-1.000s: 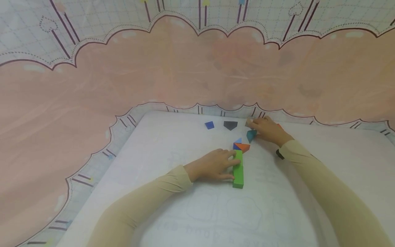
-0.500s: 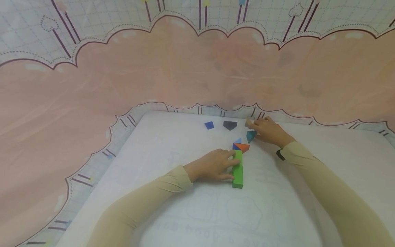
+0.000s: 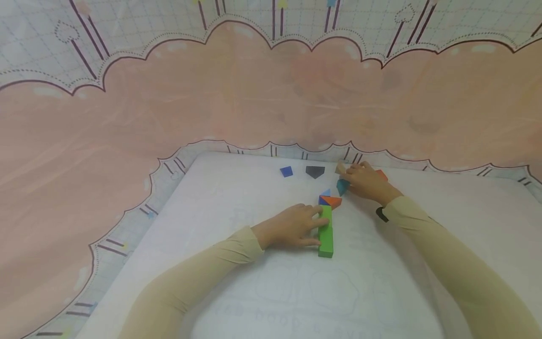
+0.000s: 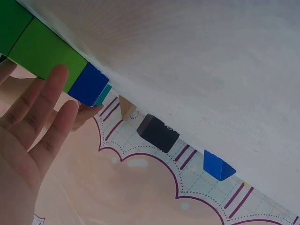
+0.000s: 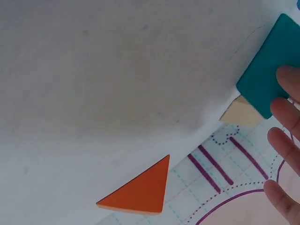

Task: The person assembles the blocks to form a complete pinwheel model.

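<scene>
Two green blocks [image 3: 325, 240] lie end to end in a row. My left hand [image 3: 294, 225] rests beside them, its extended fingers touching the top and side. At the row's far end sit a dark blue block [image 4: 89, 84], an orange triangular block [image 3: 333, 201] and a light blue piece [image 3: 325, 192]. My right hand [image 3: 369, 181] holds a teal block [image 5: 265, 61] at its edge, fingertips on its face and lower side; the hand partly covers it in the head view. Right behind the teal block stands a beige block [image 3: 340, 168].
A blue block [image 3: 286, 171] and a dark grey five-sided block [image 3: 315, 172] lie near the far edge of the white table [image 3: 237, 188]. Another orange triangle [image 5: 140, 190] lies right of my right hand. A patterned curtain [image 3: 254, 94] rises beyond the table.
My right hand has shifted slightly to the left over the teal block, covering more of it and uncovering more of the orange triangle on the right. My left hand stays on the green blocks.
</scene>
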A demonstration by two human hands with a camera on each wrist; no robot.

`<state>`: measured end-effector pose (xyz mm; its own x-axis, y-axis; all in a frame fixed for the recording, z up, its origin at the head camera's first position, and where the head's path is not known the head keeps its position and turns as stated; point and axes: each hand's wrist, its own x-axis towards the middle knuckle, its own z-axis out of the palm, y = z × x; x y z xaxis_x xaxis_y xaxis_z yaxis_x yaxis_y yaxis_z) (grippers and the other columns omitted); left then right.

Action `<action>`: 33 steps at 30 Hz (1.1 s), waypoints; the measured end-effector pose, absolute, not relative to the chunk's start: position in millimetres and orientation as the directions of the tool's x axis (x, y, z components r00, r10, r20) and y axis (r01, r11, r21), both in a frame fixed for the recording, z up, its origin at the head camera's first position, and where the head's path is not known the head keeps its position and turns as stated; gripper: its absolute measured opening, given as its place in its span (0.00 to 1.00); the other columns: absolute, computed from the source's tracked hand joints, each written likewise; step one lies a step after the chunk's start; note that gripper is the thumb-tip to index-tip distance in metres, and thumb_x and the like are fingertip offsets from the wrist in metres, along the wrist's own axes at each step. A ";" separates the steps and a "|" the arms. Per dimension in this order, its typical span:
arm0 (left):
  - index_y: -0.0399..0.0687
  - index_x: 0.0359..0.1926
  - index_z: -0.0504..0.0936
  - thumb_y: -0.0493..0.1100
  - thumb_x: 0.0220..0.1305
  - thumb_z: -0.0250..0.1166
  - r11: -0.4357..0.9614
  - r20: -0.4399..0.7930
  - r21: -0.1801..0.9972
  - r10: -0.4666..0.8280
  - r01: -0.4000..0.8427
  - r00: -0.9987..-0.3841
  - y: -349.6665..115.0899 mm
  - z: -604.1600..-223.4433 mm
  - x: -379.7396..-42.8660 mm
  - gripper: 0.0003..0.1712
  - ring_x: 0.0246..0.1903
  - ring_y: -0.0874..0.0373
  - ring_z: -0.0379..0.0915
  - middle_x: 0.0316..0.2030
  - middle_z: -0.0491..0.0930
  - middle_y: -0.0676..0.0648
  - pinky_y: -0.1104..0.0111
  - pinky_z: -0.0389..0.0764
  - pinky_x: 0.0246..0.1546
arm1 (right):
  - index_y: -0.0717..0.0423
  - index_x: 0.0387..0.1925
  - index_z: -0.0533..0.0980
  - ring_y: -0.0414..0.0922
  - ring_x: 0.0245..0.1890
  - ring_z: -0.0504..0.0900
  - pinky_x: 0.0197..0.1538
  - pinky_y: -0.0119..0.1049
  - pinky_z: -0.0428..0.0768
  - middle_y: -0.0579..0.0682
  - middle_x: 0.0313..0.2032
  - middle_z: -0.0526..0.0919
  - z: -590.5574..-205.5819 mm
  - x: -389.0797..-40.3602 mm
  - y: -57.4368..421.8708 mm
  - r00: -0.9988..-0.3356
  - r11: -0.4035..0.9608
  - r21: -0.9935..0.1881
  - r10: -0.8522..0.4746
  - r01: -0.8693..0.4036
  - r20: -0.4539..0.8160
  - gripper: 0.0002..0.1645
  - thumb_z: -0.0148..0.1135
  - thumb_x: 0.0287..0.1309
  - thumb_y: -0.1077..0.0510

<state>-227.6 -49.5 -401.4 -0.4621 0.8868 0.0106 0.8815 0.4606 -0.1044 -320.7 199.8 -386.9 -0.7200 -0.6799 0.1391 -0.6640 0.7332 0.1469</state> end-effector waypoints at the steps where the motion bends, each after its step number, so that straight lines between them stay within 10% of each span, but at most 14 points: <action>1: 0.56 0.60 0.67 0.65 0.63 0.53 0.461 0.010 -0.104 0.887 0.881 -0.463 -49.6 -401.5 -227.7 0.31 0.54 0.55 0.72 0.60 0.67 0.45 0.62 0.71 0.59 | 0.59 0.46 0.79 0.58 0.48 0.78 0.54 0.58 0.72 0.61 0.43 0.83 -387.0 -320.5 198.8 -0.721 0.734 0.136 -0.679 -0.665 0.136 0.19 0.67 0.48 0.65; 33: 0.57 0.60 0.66 0.66 0.62 0.53 0.455 0.011 -0.101 0.890 0.885 -0.456 -49.8 -406.4 -231.6 0.31 0.52 0.56 0.71 0.59 0.67 0.45 0.63 0.73 0.56 | 0.56 0.47 0.79 0.54 0.49 0.79 0.59 0.58 0.70 0.55 0.43 0.84 -380.4 -322.5 167.5 -0.661 0.667 0.097 -0.745 -0.739 0.087 0.19 0.65 0.50 0.67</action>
<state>-231.6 -49.8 -406.4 -0.4564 0.8897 0.0112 0.8847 0.4551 -0.1006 -322.5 167.5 -380.4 -0.6614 -0.7449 0.0874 -0.7386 0.6671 0.0973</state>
